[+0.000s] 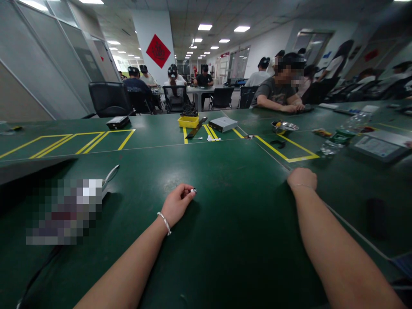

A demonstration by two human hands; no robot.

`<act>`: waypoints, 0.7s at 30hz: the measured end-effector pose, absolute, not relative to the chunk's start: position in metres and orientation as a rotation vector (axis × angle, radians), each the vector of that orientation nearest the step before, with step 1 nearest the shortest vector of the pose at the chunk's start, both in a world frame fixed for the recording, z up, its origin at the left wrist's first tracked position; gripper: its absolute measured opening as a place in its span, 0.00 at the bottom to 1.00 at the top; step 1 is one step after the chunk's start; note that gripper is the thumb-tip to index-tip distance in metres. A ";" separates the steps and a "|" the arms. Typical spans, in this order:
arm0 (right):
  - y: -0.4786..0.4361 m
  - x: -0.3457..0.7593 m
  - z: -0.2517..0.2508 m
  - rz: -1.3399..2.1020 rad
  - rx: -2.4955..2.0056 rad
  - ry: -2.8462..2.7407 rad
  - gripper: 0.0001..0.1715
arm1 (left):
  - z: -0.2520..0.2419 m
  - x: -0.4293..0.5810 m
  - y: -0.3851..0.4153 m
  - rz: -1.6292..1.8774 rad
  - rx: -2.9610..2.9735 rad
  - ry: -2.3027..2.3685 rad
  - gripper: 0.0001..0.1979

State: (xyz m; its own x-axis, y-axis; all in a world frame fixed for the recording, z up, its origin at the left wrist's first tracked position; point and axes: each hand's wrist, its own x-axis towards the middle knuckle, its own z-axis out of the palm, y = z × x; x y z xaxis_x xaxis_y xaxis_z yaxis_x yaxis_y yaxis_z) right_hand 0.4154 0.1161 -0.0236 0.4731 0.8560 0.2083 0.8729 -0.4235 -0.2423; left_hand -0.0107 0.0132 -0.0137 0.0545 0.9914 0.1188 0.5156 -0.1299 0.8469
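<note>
Watching someone at the green surface (238, 223) here, and the whole show is one tiny thing. Their left hand (177, 202) has a small black-and-white piece (193, 190) pinched at the tips of thumb and fingers, about mid-surface, one end poking out. Can't tell you what it is, too little of it shows. The right hand (302, 179) is well apart, curled up with knuckles on top; its fingers are hidden, so no clue whether they're wrapped around anything.

My worry? That pinch. It's fingertips only, so a slight slip or a bad twist could drop the piece, and something that small might skitter off. A careless sweep of the right arm outward might also catch the clear bottle (333, 146) past that hand.

As for writing, slim pickings. The bottle has a green label, but I can't make out the brand. The grey box (383, 146) beside it has a pale label, print way too fuzzy. The red diamond sign (158, 51) on the pillar has dark characters I can't read. And the thing on the left (64, 212) is pixelated out, so nothing to read there either, lol.
</note>
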 end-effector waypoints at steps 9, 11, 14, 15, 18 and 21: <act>0.111 0.328 -0.001 0.435 -1.986 -1.272 0.14 | -0.011 -0.008 0.013 0.998 1.710 1.528 0.08; 0.105 0.289 0.001 0.792 -1.733 -1.218 0.12 | -0.013 -0.009 0.014 0.993 1.719 1.521 0.07; 0.088 0.238 0.003 1.347 -1.311 -1.158 0.10 | -0.015 -0.009 0.015 0.988 1.724 1.531 0.07; 0.082 0.224 0.004 1.493 -1.205 -1.137 0.09 | -0.015 -0.009 0.015 0.988 1.727 1.538 0.07; 0.064 0.197 0.005 1.778 -1.031 -1.099 0.05 | -0.013 -0.008 0.014 0.981 1.732 1.542 0.07; 0.054 0.186 0.002 1.918 -0.956 -1.121 0.06 | -0.011 -0.007 0.013 0.969 1.738 1.535 0.08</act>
